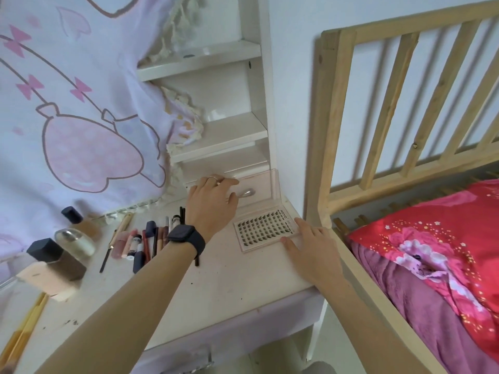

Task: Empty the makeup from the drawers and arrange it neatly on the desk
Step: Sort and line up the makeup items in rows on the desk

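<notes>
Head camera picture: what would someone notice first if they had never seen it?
Probably the bright red pillow on the bed at the right, and the big pink cartoon cloth hanging at the left. Between them, on the white desk, the right hand rests its fingers on the corner of an open lash case. The left hand touches the small drawer behind it, beside a row of makeup.

Left hand at drawer, right hand touching tray
</notes>
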The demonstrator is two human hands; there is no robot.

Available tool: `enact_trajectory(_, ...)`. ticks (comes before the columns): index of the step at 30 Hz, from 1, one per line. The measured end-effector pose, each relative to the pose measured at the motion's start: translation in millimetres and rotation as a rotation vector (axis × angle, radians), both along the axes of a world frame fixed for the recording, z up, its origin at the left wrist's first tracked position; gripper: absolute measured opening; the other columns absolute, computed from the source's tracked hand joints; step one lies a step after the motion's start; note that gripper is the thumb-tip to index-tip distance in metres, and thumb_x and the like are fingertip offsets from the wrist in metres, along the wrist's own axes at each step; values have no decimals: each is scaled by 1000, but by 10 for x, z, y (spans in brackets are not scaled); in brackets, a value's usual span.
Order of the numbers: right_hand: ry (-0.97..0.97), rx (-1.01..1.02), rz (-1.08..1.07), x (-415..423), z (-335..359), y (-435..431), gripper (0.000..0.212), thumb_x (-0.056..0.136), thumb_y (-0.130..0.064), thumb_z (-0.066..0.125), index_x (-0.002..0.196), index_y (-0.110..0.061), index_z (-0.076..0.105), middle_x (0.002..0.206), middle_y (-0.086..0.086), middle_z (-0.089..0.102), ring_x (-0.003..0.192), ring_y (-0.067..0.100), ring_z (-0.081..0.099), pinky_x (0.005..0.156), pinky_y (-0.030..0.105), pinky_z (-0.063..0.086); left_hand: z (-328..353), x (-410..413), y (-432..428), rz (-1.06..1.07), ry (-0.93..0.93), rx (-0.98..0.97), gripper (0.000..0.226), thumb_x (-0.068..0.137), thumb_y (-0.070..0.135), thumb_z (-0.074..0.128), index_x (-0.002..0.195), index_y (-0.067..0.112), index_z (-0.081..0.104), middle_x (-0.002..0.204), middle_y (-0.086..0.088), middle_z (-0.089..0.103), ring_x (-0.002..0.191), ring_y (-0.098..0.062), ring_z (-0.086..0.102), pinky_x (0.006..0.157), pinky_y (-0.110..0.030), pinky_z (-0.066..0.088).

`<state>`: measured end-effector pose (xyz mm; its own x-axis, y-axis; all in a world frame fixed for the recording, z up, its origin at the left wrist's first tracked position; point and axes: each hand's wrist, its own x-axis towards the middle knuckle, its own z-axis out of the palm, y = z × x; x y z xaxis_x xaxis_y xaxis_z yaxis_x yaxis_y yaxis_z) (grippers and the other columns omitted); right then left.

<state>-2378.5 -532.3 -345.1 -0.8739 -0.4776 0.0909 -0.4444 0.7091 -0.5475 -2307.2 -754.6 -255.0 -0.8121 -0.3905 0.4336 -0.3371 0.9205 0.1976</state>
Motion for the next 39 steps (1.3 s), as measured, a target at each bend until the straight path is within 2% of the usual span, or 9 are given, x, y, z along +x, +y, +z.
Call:
enact_trajectory(6, 69, -130, 75, 519, 102, -48, 48, 100, -38, 52, 147, -31, 46, 152, -17, 44, 139, 11, 35, 112, 28, 31, -322, 1050, -37, 123, -2, 177, 32, 94, 30, 58, 125, 33, 65, 126, 5, 62, 118, -19, 53, 98, -38, 46)
enact_trajectory(13, 58, -124, 289, 1122, 100, -462, 40, 100, -32, 54, 141, -29, 54, 143, -14, 53, 133, 10, 42, 106, 17, 28, -789, 1817, -195, 247, -126, 265, 36, 96, 31, 54, 132, 34, 59, 140, 6, 54, 129, -18, 47, 103, -35, 42)
enact_trajectory(18, -38, -19, 349, 1200, 103, -914, 46, 100, -36, 51, 145, -28, 48, 145, -8, 52, 134, 17, 42, 111, 29, 32, -903, 1976, -367, 292, -137, 135, 46, 95, 44, 51, 139, 33, 55, 153, -1, 44, 144, -23, 33, 117, -41, 27)
enact_trajectory(22, -36, 27, 297, 1143, 131, -1351, 48, 96, -49, 51, 139, -26, 50, 129, -2, 59, 118, 22, 51, 99, 36, 43, -953, 1968, -433, 285, -150, 217, 55, 97, 49, 42, 151, 37, 37, 164, 1, 22, 153, -19, 9, 124, -41, 9)
enact_trajectory(27, 74, 154, 292, 1092, 223, -1809, 49, 99, -50, 45, 141, -27, 46, 139, 4, 47, 126, 28, 44, 94, 41, 45, -982, 1950, -457, 289, -176, 250, 58, 98, 50, 37, 154, 37, 29, 166, 1, 17, 153, -16, 1, 124, -45, 8)
enact_trajectory(31, 154, 195, 314, 991, 301, -2135, 45, 102, -32, 42, 146, -27, 44, 141, 7, 49, 127, 33, 44, 93, 42, 45, -1018, 1955, -460, 289, -160, 253, 61, 97, 51, 36, 155, 35, 27, 166, 1, 15, 154, -16, 1, 124, -47, 8)
enact_trajectory(33, 166, 275, 345, 932, 349, -2287, 54, 98, -22, 45, 151, -29, 37, 145, 6, 47, 126, 32, 46, 91, 41, 46, -1030, 1954, -466, 287, -154, 255, 61, 97, 51, 36, 155, 35, 27, 166, 1, 16, 154, -16, 1, 124, -47, 9)
enact_trajectory(35, 209, 396, 381, 881, 378, -2410, 60, 96, -21, 48, 154, -29, 32, 149, 5, 43, 130, 32, 45, 94, 42, 46, -1036, 1952, -471, 284, -143, 260, 62, 96, 51, 36, 155, 35, 27, 166, 1, 17, 154, -17, 1, 124, -48, 10)
enact_trajectory(39, 277, 514, 376, 813, 352, -2555, 44, 96, -25, 46, 140, -24, 47, 141, 4, 50, 129, 31, 41, 92, 42, 47, -1048, 1946, -490, 279, -119, 275, 62, 95, 50, 37, 155, 33, 29, 165, 0, 20, 154, -18, 3, 124, -49, 9)
